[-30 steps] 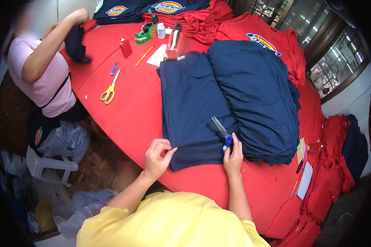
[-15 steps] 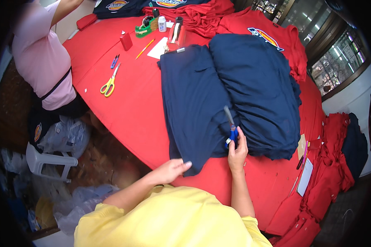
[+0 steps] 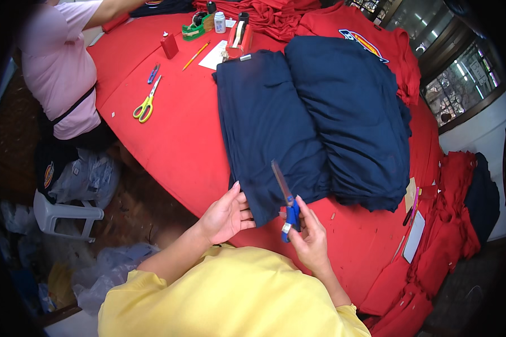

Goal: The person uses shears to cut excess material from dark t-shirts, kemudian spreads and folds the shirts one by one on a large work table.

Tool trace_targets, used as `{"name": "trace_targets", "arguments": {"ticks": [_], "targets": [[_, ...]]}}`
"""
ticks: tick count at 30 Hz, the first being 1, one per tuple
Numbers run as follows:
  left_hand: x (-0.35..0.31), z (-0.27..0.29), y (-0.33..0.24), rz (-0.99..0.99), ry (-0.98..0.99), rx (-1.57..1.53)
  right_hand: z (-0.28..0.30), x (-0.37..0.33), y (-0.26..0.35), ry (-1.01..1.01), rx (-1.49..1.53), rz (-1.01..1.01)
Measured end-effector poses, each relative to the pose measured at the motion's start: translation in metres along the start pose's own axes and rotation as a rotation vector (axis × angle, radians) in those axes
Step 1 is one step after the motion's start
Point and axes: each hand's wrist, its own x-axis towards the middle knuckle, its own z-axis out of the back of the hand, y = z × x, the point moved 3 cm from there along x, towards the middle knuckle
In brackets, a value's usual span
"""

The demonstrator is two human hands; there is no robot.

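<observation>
Softly creased navy cloth (image 3: 267, 118) touches the loosely spread left hand (image 3: 226, 215); the right hand (image 3: 314, 238) grips blue-handled scissors (image 3: 292, 212).

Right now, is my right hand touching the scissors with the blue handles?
Touching. The head view shows the right hand gripping the scissors by the blue handles, with no gap there.

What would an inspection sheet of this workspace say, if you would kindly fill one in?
Surface: table, red-topped.
Job's things: navy cloth beside a bulkier navy stack; blue scissors.
Clutter: yellow scissors, pencil, red bottle, white bottle, green tape dispenser, red tape dispenser.
Hands: left hand open at the cloth's near corner, contact unclear; right hand holds the blue scissors.
Cables: nothing seen for certain.
Surroundings: co-worker in pink, stool, window.
</observation>
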Motion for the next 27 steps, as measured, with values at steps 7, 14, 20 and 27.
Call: {"name": "trace_targets", "arguments": {"ticks": [7, 14, 20, 27], "targets": [[-0.007, 0.012, 0.018, -0.057, 0.022, -0.102, -0.032, 0.014, 0.025, 0.322, -0.516, 0.435], [-0.018, 0.049, -0.031, -0.209, -0.215, 0.63, -0.034, 0.072, 0.021, 0.303, -0.236, 0.372], [-0.019, 0.06, -0.045, -0.366, -0.685, 1.437, 0.12, 0.125, 0.039, -0.542, 0.748, 0.297], [0.004, 0.047, -0.02, -0.435, -0.643, 1.673, 0.334, -0.031, -0.137, -1.123, 0.737, 0.334]]}}
